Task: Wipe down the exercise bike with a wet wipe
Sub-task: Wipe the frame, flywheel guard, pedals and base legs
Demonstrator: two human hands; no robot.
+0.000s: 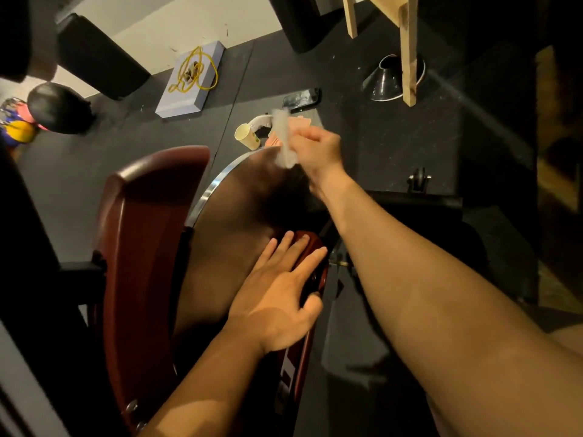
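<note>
Right hand (315,149) pinches a crumpled white wet wipe (284,137) at the top of the chrome-rimmed dark flywheel (239,209) of the dark red exercise bike (138,247). Left hand (277,307) lies flat on its frame, fingers straight. The wipe likely works best pressed flat along the rim. A tan paper cup (247,136) on the floor just beyond could get knocked

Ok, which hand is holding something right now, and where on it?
The right hand pinches the wipe along its side edge. The left hand holds nothing; it rests flat on the bike's red frame.
</note>
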